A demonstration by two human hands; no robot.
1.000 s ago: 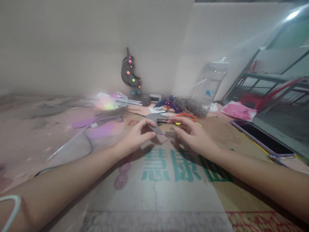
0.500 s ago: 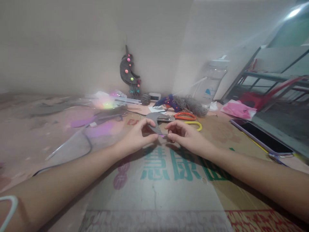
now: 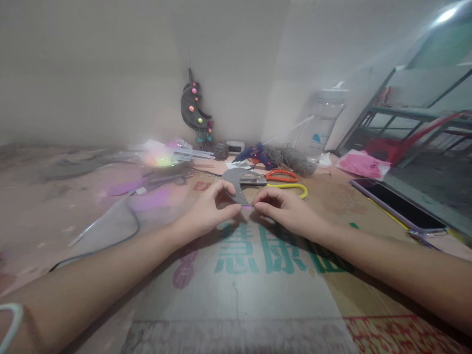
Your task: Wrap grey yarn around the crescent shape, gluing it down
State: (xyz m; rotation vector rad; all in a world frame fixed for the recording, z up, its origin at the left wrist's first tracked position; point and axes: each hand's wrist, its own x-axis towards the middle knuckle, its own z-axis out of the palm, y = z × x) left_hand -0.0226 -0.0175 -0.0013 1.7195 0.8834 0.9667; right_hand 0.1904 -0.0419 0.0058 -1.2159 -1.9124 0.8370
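Observation:
My left hand (image 3: 210, 204) holds a flat grey crescent-shaped piece (image 3: 230, 176) between thumb and fingers, above a cardboard sheet (image 3: 280, 300). Thumb and forefinger of my right hand (image 3: 285, 209) are pinched together right at the crescent's lower tip; what lies between them is too small to make out. A tiny purple spot (image 3: 248, 208) shows at that tip. Just behind the hands lie scissors (image 3: 282, 176) with one orange and one yellow handle, their blades partly behind the crescent.
At the back are a blue glue gun (image 3: 254, 153), grey yarn (image 3: 291, 160), a small digital clock (image 3: 236, 147) and a clear bottle (image 3: 324, 123). A decorated grey crescent (image 3: 191, 105) hangs on the wall. A phone (image 3: 398, 204) lies right, plastic packets (image 3: 165, 155) left.
My right thumb and forefinger have closed together and shifted slightly left to the crescent's tip. The left hand keeps its hold, nearly still.

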